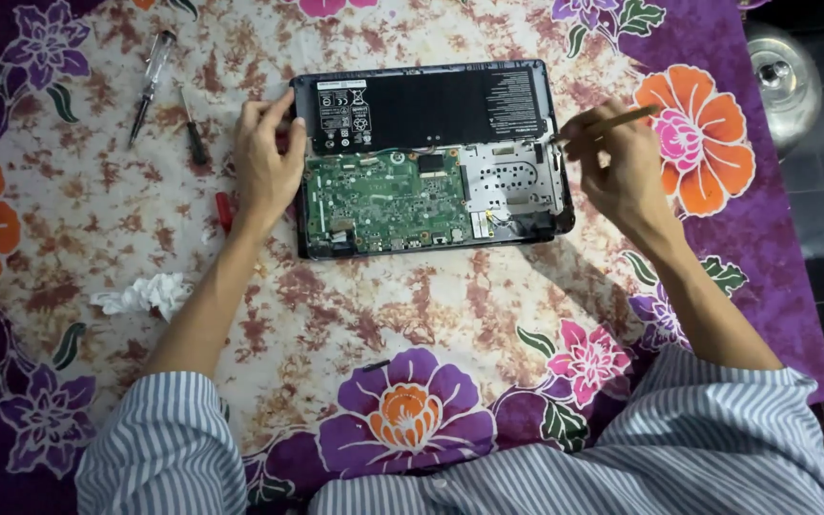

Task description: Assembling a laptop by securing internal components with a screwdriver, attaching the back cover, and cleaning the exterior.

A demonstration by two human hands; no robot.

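Here, both forearms reach forward from rolled striped sleeves (pixel 159 434), elbows spread wide; the left hand (pixel 264 162) lies palm-down at the left edge of the opened laptop (pixel 429 157), fingers loosely curled over its upper-left corner and pressing on it rather than clenched round anything; the right hand (pixel 617 167) is cocked at the wrist just beside the laptop's right edge, fingers pinched on a thin wooden-looking stick (pixel 612 122) that slants down and left, its tip meeting the casing's upper-right edge.

The laptop rests bottom-up in the middle of the cloth, cover off; a flat matte-black battery (pixel 426 103) fills its far half; nearer lie a green circuit board (pixel 383 195), densely studded, and a dull silver perforated metal plate (pixel 512 181).

Underneath spreads a soft batik cloth (pixel 412 324), mottled cream and rust at the centre, purple at the borders, with large orange and pink flowers; to the left, well apart from the laptop, lie a clear-handled screwdriver (pixel 150 84) and a slim black-handled one (pixel 193 133); a red tool handle (pixel 224 212) shows just beside the left wrist; crumpled white tissue (pixel 140 294) sits nearer; a shiny round metal object (pixel 784 81) stands on dark tiles at far right.
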